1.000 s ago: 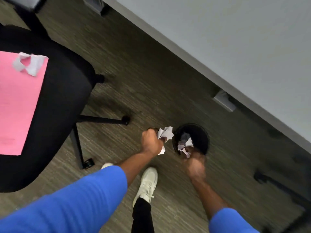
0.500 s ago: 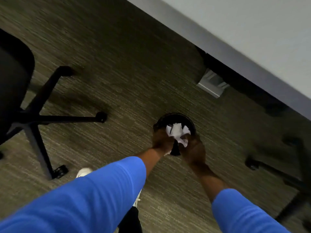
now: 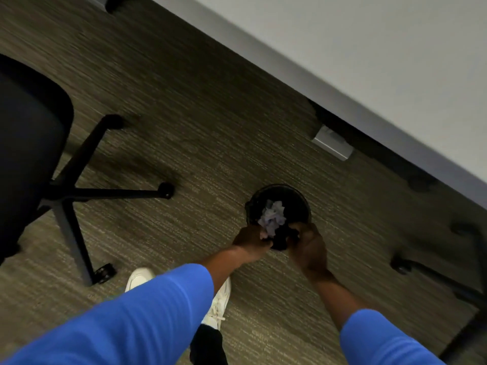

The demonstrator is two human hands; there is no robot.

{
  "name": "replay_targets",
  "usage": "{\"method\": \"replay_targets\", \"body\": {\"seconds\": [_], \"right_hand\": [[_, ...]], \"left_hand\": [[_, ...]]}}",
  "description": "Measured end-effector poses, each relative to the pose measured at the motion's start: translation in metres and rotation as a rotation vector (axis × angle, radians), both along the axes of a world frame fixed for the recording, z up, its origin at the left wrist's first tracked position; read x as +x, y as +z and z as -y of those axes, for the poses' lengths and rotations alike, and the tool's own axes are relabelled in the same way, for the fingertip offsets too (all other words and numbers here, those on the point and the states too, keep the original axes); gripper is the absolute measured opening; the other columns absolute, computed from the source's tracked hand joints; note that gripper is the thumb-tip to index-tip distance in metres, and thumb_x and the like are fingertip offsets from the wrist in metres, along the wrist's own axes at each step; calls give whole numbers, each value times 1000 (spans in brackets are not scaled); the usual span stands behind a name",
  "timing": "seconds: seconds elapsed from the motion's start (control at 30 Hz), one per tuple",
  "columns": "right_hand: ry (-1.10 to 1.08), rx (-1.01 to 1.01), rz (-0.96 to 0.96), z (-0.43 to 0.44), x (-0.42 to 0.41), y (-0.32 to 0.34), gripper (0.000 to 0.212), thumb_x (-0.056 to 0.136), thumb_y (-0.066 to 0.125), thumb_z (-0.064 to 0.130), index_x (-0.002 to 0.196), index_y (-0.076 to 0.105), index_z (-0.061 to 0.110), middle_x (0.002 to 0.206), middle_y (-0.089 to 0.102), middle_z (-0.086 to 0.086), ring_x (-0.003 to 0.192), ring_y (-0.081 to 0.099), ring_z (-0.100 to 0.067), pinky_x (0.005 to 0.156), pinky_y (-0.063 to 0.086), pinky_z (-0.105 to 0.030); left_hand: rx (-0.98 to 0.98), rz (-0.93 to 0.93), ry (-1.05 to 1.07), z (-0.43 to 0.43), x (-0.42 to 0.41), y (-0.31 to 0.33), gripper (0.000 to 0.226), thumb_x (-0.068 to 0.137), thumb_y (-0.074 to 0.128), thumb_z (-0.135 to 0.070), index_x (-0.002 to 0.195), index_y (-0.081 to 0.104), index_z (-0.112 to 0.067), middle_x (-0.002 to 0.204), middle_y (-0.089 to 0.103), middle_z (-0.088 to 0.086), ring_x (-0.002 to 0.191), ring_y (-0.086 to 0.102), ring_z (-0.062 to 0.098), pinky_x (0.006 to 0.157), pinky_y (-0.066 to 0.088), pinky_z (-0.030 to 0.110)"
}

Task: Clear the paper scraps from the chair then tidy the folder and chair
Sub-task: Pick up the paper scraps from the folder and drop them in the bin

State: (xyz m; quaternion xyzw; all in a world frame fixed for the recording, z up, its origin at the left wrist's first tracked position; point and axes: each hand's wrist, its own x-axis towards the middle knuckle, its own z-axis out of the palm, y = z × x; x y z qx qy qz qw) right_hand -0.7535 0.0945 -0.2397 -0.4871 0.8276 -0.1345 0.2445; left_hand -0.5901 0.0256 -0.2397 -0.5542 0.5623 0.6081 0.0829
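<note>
A small round black bin [image 3: 303, 204] stands on the carpet and holds a bunch of crumpled white paper scraps [image 3: 272, 216]. Both my hands reach down to its near rim. My left hand [image 3: 251, 239] has curled fingers that touch the lower end of the scraps. My right hand [image 3: 308, 248] hovers over the rim with loosely bent fingers and nothing pale in it. The black chair [image 3: 29, 122] fills the left edge, and only its seat edge and wheeled base show. The folder is out of view.
A white desk [image 3: 369, 48] runs across the upper right, with a grey bracket [image 3: 333, 143] under its edge. A second chair's wheeled base [image 3: 432, 275] sits at the right. My white shoe [image 3: 218, 304] is on the carpet below the bin.
My hands have come together over the bin, and the scraps have dropped from above the rim to inside it. The view has swung right, so the pink folder on the seat is lost from sight.
</note>
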Motion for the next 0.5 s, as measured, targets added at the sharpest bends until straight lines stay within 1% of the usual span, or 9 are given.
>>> {"method": "replay_targets", "body": {"seconds": [0.1,0.2,0.23,0.3,0.37,0.4,0.43,0.47,0.5], "right_hand": [[12,107,13,6,23,11,35,87,63,26,118,72,12,125,69,-22,98,73,-45,76,60,-47],[69,134,23,20,55,30,33,90,72,18,123,69,14,127,66,-17,109,70,-39,85,57,-43],[97,116,31,26,67,37,34,91,74,19,124,69,13,124,68,-16,109,70,-38,87,56,-42],[180,104,65,42,95,58,39,92,71,23,129,66,14,124,69,-14,109,70,-36,91,57,-42],[247,149,130,59,125,81,47,93,65,27,139,57,20,123,69,-10,113,68,-32,95,56,-42],[272,178,148,70,141,92,49,95,64,27,143,54,21,122,70,-10,114,68,-31,96,55,-41],[290,187,145,78,156,102,50,97,64,28,145,52,21,120,72,-11,115,68,-32,96,55,-41],[315,170,128,87,169,111,50,98,65,30,146,53,22,118,74,-13,114,69,-33,94,55,-41],[352,135,116,97,186,121,50,97,67,33,144,54,24,115,74,-13,112,69,-33,93,56,-42]], "left_hand": [[-103,51,-59,-5,28,23,34,99,63,-24,126,70,-5,133,71,18,126,65,35,101,50,35],[-103,88,32,-5,61,45,37,84,54,-30,104,76,-7,113,77,16,110,72,35,93,57,37],[-102,101,93,-3,74,53,34,84,55,-30,100,76,-8,108,78,12,106,74,32,89,58,35],[-127,116,220,1,107,77,20,93,67,-26,100,76,-10,100,78,3,93,73,20,80,53,25],[-168,126,347,1,146,94,12,96,73,-27,95,74,-15,89,73,-6,75,64,5,66,42,8],[-189,136,403,1,168,102,10,95,73,-28,92,73,-18,86,71,-10,70,60,-1,63,40,5],[-209,145,455,0,188,110,12,96,74,-29,90,73,-19,85,71,-13,71,60,-6,63,41,4],[-212,151,508,1,209,119,13,96,74,-30,89,73,-19,85,73,-13,75,63,-5,68,45,5],[-226,160,570,1,235,130,14,96,74,-31,87,73,-21,86,75,-12,79,67,-2,74,52,14]]}}
